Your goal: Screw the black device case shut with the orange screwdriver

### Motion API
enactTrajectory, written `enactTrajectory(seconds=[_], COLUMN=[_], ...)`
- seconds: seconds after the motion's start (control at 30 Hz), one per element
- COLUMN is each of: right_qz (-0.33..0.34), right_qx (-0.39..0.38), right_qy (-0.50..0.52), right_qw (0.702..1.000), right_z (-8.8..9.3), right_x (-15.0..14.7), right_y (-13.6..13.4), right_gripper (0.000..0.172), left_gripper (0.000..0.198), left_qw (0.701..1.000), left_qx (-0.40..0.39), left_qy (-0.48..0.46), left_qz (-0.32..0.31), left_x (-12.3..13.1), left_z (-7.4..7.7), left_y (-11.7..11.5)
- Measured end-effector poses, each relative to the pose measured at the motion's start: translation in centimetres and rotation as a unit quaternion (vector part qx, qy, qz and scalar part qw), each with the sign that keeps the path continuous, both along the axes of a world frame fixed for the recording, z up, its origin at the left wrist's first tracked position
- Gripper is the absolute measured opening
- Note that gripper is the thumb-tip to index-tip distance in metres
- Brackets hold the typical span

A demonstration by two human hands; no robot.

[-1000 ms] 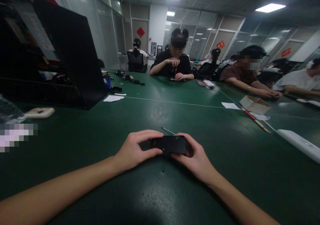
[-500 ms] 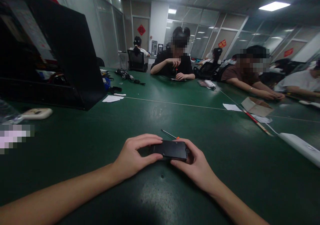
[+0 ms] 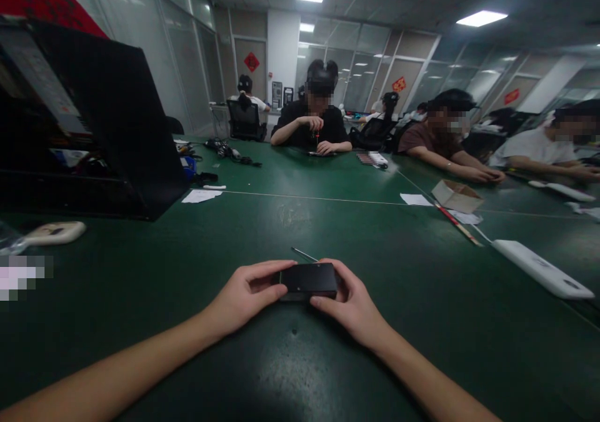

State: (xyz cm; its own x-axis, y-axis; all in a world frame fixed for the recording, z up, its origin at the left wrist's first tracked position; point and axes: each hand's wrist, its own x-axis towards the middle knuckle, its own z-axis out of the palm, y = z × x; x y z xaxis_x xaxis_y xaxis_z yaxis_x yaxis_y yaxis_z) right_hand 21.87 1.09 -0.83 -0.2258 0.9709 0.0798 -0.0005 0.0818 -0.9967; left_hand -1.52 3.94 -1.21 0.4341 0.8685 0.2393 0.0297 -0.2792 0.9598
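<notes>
At the far left a large black computer case [image 3: 110,115] stood on the green desk [image 3: 262,228], its open side showing parts and wires inside. Just in front of it lay a pale, rounded device [image 3: 59,233], and to the right of the case a torn piece of white paper [image 3: 201,196].

The left hand [image 3: 246,297] was partly open, curved around the left end of a black box [image 3: 307,278], thumb at the near edge and fingers at the far one. The box was in the middle foreground, between both hands; whether it touched the desk could not be told. It was oblong and squared at the corners, its dark top smooth with a faint sheen. One small bright speck showed by the near edge and another by the far edge; a thin pale line crossed the left end, and a lower layer showed along the near side.

Just beyond it lay a thin metal rod [image 3: 304,254], its right end hidden. The right hand [image 3: 351,297], about as far open, gripped the box's right end between thumb and fingers.

Farther right were an open cardboard box [image 3: 455,197] and a long white plastic bar [image 3: 541,269].
</notes>
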Motion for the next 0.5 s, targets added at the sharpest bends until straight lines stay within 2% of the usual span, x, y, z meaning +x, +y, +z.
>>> enactTrajectory(seconds=[0.07, 0.13, 0.27, 0.33, 0.43, 0.5], right_qz=[0.010, 0.029, 0.032, 0.021, 0.007, 0.000], right_qx=[0.015, 0.041, 0.065, 0.064, 0.068, 0.069], right_qy=[-0.010, -0.042, -0.090, -0.093, -0.091, -0.090], right_qw=[1.000, 0.998, 0.993, 0.993, 0.994, 0.994], right_z=[0.1, 0.3, 0.7, 0.7, 0.4, 0.1], right_x=[0.0, 0.1, 0.4, 0.6, 0.7, 0.7], right_y=[0.0, 0.2, 0.5, 0.7, 0.9, 1.0], right_gripper=[0.056, 0.053, 0.033, 0.029, 0.029, 0.029], left_gripper=[0.044, 0.042, 0.039, 0.042, 0.047, 0.045], left_qw=[1.000, 0.999, 0.993, 0.986, 0.979, 0.954], left_qx=[-0.029, -0.018, 0.067, 0.111, 0.134, 0.154], left_qy=[0.003, 0.022, 0.088, 0.119, 0.154, 0.237], left_qz=[-0.010, -0.016, -0.028, -0.028, 0.028, 0.099], left_x=[0.1, 0.2, 0.5, 0.3, -1.9, -5.4], left_z=[0.0, 0.0, 0.2, 0.6, 1.6, 2.7], left_y=[0.0, -0.1, -0.5, -0.5, -0.2, 0.1])
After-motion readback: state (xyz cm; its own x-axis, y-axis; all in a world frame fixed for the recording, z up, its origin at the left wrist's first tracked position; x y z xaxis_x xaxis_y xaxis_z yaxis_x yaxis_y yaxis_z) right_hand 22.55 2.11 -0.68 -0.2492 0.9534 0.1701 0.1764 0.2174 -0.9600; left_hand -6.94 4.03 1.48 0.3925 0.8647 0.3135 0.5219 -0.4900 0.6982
